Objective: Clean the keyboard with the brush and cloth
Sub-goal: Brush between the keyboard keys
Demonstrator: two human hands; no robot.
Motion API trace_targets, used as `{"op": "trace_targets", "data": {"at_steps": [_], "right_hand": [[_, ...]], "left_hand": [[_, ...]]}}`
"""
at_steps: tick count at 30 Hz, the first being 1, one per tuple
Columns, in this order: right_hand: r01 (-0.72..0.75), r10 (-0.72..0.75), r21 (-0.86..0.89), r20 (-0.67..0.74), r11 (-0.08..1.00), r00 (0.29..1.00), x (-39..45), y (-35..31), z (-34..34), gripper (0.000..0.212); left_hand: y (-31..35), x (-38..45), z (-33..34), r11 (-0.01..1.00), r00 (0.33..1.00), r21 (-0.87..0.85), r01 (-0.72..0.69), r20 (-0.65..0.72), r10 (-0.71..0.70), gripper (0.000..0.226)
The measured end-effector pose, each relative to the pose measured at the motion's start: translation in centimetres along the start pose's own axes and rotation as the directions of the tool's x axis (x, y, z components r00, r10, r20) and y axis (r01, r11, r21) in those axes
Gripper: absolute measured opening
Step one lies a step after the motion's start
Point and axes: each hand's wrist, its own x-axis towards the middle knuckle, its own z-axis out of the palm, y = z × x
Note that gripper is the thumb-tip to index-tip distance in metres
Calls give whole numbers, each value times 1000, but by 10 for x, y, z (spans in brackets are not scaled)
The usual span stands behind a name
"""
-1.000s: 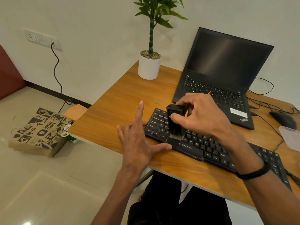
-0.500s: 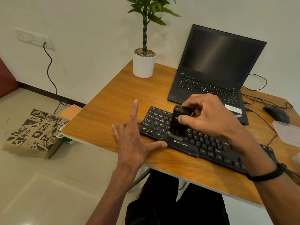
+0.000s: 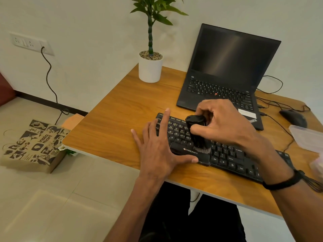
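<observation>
A black keyboard [image 3: 227, 154] lies slanted on the wooden desk [image 3: 113, 126], near its front edge. My right hand [image 3: 225, 124] grips a black brush [image 3: 198, 133] held upright, its pale bristles touching the space bar near the printed logo. My left hand [image 3: 157, 147] lies flat with fingers spread over the keyboard's left end, the thumb pressing its front edge and the index finger reaching across the top keys. No cloth shows in view.
An open black laptop [image 3: 227, 70] stands behind the keyboard, a white potted plant [image 3: 150, 69] at the back left. A mouse [image 3: 293, 117], cables and a clear plastic container [image 3: 307, 138] sit at the right edge. A printed paper bag [image 3: 33, 145] stands on the floor at left.
My left hand slid right onto the keyboard's left end. The brush came down from the letter rows to the space bar, staying in my right hand.
</observation>
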Motion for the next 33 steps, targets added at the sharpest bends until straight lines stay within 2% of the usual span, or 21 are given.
{"op": "trace_targets", "data": {"at_steps": [4,8,13,17,21,24,27,33], "right_hand": [[6,-1,73,-68,997,998,0,2,0,25],[0,5,149,-34,989,999,-1,4,8,30],[-75,75,1,72,997,995,-19,21,-16,25],[-62,69,-131,51,989,996,-25,25,-27,31],[-13,16,-110,34,994,999,-16,22,-17,46],[5,-5,-32,-14,999,1000,-8,15,-6,35],[13,-4,110,-81,994,997,-1,10,0,36],[-15,15,-39,-1,999,1000,1,14,-9,44]], "left_hand": [[-1,0,4,1000,1000,-25,12,-8,-12,153],[-2,-1,2,999,1000,-33,13,-1,-13,151],[-4,0,4,1000,1000,-22,22,4,-22,151],[-3,-1,4,999,999,-29,40,-4,-40,153],[-1,-2,3,998,998,-30,55,-2,-55,154],[-1,-2,3,998,998,-42,56,-13,-56,156],[-2,-2,3,995,998,-81,57,-30,-60,159],[-4,-2,2,991,997,-120,59,-41,-64,159]]}}
